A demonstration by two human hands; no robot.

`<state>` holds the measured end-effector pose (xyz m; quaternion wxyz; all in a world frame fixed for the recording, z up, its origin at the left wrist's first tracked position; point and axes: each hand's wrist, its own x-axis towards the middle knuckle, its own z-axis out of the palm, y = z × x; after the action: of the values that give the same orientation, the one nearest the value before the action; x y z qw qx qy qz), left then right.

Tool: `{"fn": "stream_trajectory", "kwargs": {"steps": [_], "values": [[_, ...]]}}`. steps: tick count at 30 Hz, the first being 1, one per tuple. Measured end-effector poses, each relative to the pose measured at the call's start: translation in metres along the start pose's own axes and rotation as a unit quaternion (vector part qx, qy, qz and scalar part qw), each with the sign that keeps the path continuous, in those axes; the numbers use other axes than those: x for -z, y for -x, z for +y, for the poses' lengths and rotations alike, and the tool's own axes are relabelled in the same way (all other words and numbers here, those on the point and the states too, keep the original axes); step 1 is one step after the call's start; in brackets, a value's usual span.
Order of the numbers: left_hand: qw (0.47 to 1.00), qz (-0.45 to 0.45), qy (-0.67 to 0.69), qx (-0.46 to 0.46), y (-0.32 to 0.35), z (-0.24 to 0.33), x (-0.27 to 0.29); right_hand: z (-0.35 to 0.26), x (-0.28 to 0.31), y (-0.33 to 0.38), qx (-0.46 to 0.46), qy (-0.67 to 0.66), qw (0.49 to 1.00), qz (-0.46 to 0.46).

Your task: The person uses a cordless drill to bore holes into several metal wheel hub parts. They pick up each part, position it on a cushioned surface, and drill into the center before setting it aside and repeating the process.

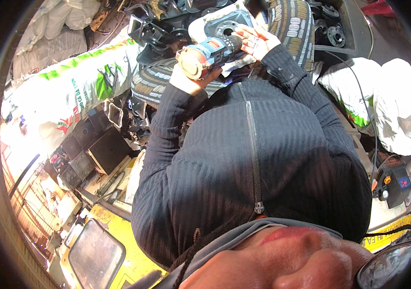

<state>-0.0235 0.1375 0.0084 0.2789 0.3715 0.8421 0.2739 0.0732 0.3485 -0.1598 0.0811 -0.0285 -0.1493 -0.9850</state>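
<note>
My left hand (186, 83) is wrapped round a blue and black cordless drill (210, 52) with an orange-red rear end. The drill's black chuck points up and to the right. Beside the chuck is my right hand (257, 42), palm partly showing and fingers stretched out and apart. I cannot tell whether anything small lies against its fingers. Just beyond the drill sits a pale square metal plate (210, 26) with a dark round flanged hub (226, 29) at its middle. Patterned, striped cushioning (289, 31) curves round this work spot on both sides.
Dark metal parts (159, 31) are heaped at the far left. A grey bin (354, 36) at the far right holds flanged hubs (334, 35). White sacks (376, 101) stand at right, with a black cable (359, 86) hanging across. A long white-green sack (80, 82) lies left.
</note>
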Motion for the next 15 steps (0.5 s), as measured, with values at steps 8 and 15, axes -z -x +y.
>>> {"fn": "stream_trajectory", "kwargs": {"steps": [8, 15], "values": [[0.998, -0.033, -0.008, 0.058, 0.005, 0.006, 0.007, 0.006, -0.014, -0.005, 0.023, 0.124, 0.975, 0.182], [0.999, -0.023, -0.015, -0.027, 0.011, 0.011, 0.023, 0.028, -0.011, -0.006, 0.062, 0.247, 0.915, 0.313]]}}
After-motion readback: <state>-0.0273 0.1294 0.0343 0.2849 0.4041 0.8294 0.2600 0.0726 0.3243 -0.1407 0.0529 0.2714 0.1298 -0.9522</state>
